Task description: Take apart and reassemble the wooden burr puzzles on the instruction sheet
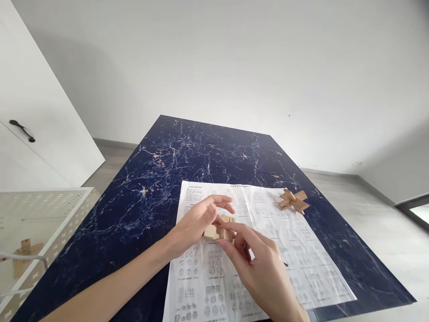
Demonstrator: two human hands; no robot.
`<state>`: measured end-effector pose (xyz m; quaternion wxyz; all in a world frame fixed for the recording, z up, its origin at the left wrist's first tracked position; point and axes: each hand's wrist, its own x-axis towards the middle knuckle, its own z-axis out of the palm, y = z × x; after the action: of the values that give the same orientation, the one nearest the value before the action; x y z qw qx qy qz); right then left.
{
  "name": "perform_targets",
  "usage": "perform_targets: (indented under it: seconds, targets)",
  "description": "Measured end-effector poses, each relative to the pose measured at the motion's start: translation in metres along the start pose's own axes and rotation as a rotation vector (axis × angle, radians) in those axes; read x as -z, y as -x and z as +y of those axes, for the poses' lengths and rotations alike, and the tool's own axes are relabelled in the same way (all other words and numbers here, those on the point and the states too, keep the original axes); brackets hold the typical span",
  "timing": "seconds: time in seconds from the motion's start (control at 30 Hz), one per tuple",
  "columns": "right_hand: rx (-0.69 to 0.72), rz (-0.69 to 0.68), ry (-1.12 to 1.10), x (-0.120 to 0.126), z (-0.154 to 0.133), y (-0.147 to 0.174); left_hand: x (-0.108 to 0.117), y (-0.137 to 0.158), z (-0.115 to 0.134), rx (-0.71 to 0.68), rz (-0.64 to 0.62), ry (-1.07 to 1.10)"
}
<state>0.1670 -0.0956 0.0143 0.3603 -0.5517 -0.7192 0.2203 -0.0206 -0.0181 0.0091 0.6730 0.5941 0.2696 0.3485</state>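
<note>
Just above the printed sheet is a light wooden interlocking puzzle (211,232) made of notched blocks, partly hidden by my fingers. My left hand (196,221) is at its left and far side, with some fingers curled onto the blocks and others raised above them. From the right, my right hand (258,255) pinches a block of the puzzle between thumb and forefinger. Its other fingers are bent inward. How the blocks fit together inside my grip cannot be made out.
A paper sheet with printed diagrams (321,268) lies creased on the dark blue marbled table (208,152). On its right edge rests a star-shaped wooden puzzle (294,201). Left of the table, a white perforated basket (63,232) contains wooden pieces (27,250). A white cabinet (43,112) stands beyond.
</note>
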Motion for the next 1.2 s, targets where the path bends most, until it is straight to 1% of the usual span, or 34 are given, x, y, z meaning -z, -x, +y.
perform_targets:
  seconds: [0.07, 0.13, 0.2, 0.23, 0.3, 0.33, 0.37, 0.43, 0.53, 0.63, 0.73, 0.83, 0.93, 1.0, 1.1, 1.2]
  targets:
    - [-0.038, 0.055, -0.024, -0.001, 0.0, 0.0, -0.003, 0.001, 0.001, -0.007, 0.026, -0.043]
    - [-0.101, 0.132, -0.037, -0.002, 0.0, -0.002, -0.008, 0.002, -0.001, -0.048, 0.084, -0.136]
    - [-0.174, 0.211, -0.044, 0.0, 0.0, -0.005, -0.014, 0.002, -0.006, -0.164, 0.168, -0.322]
    - [-0.206, 0.239, -0.048, 0.0, 0.001, -0.006, -0.016, 0.002, -0.01, -0.26, 0.204, -0.446]
    - [-0.257, 0.267, -0.061, 0.002, 0.003, -0.008, -0.02, 0.002, -0.017, -0.439, 0.211, -0.676]
    - [-0.278, 0.268, -0.067, 0.002, 0.004, -0.008, -0.022, 0.002, -0.02, -0.494, 0.199, -0.763]
    - [-0.297, 0.264, -0.071, 0.002, 0.005, -0.008, -0.022, 0.002, -0.022, -0.515, 0.187, -0.824]
    - [-0.326, 0.246, -0.077, -0.001, 0.006, -0.007, -0.022, 0.003, -0.025, -0.49, 0.187, -0.894]
    - [-0.33, 0.227, -0.087, -0.007, 0.005, -0.005, -0.019, 0.006, -0.026, -0.428, 0.208, -0.932]
    - [-0.311, 0.216, -0.094, -0.011, 0.005, -0.004, -0.017, 0.007, -0.024, -0.355, 0.193, -0.906]
    - [-0.28, 0.16, -0.129, -0.008, 0.006, -0.004, -0.016, 0.006, -0.021, -0.234, 0.172, -0.829]
    - [-0.278, 0.129, -0.151, 0.0, 0.009, -0.004, -0.016, 0.002, -0.019, -0.144, 0.231, -0.741]
    - [-0.275, 0.162, -0.079, 0.006, 0.019, 0.0, -0.017, -0.002, -0.02, -0.087, 0.328, -0.668]
    - [-0.214, 0.148, -0.006, 0.008, 0.029, 0.004, -0.017, -0.005, -0.02, -0.053, 0.372, -0.62]
    - [-0.092, 0.087, 0.095, 0.008, 0.043, 0.01, -0.017, -0.007, -0.02, -0.041, 0.404, -0.553]
    - [-0.031, 0.049, 0.134, 0.004, 0.048, 0.015, -0.014, -0.009, -0.02, -0.045, 0.426, -0.515]
